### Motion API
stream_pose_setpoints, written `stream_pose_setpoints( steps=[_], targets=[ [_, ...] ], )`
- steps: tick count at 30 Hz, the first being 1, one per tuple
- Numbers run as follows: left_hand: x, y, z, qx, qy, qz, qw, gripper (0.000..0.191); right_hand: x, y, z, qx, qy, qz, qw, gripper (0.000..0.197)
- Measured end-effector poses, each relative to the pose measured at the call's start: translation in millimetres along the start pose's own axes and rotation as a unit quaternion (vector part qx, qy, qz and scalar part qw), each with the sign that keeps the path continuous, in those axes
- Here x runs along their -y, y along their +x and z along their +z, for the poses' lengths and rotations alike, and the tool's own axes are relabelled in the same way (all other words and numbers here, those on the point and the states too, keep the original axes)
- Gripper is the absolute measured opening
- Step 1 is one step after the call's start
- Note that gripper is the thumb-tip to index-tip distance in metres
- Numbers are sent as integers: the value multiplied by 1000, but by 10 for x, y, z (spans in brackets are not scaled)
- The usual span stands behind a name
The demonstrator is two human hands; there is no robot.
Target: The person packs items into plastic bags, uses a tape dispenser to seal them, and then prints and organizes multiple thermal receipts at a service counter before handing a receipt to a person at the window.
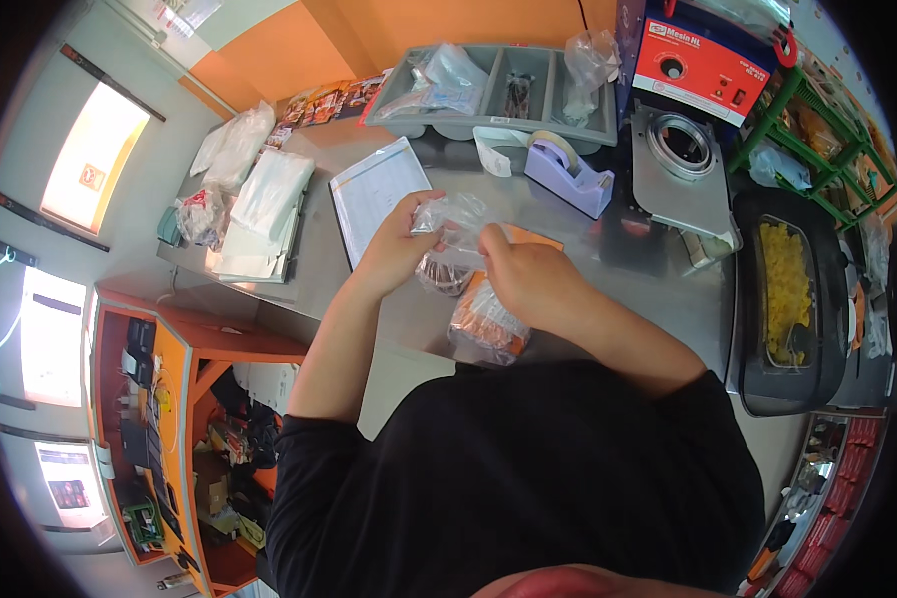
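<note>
Between my two hands I hold a clear plastic bag above the steel table. My left hand pinches its left end, with the thumb toward the middle. The fingers of my right hand grip its right side. Beneath the bag is a round, clear-wrapped item, partly covered, so its contents cannot be made out. Closer to my body lies an orange package in clear plastic, partly under my right hand.
A clipboard with paper lies beyond my left hand. Behind are a purple tape dispenser and a grey divided tray. Stacked plastic bags sit left. To the right stand a cup sealer and a black container of yellow food.
</note>
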State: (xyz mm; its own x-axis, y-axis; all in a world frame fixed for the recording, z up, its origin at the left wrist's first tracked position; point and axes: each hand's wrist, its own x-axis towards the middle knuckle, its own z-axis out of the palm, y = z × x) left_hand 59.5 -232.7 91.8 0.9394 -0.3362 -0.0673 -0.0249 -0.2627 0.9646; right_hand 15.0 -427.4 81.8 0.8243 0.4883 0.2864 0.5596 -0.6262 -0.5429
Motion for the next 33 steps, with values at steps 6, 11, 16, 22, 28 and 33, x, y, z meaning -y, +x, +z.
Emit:
stream_pose_setpoints(
  steps=[6, 11, 16, 22, 28, 33],
  targets=[
    [31, -79, -91, 4, 61, 12, 998, 39, 264, 235, 121, -2, -122, -55, 991, 19],
    [49, -140, -183, 16, 119, 38, 992, 37, 277, 374, 238, -3, -123, -36, 992, 19],
    [274, -126, -378, 52, 49, 34, 997, 35, 299, 428, 256, 18, -88, 35, 995, 18],
    [227, -50, -578, 176, 42, -14, 983, 38, 219, 521, 417, -19, 75, 75, 994, 17],
    [-127, 83, -886, 291, 100, -101, 946, 41, 210, 613, 584, -12, 164, 118, 979, 14],
    [-83, 93, -885, 267, 373, 88, 884, 37, 294, 598, 605, -10, 187, 130, 974, 14]
  ],
)
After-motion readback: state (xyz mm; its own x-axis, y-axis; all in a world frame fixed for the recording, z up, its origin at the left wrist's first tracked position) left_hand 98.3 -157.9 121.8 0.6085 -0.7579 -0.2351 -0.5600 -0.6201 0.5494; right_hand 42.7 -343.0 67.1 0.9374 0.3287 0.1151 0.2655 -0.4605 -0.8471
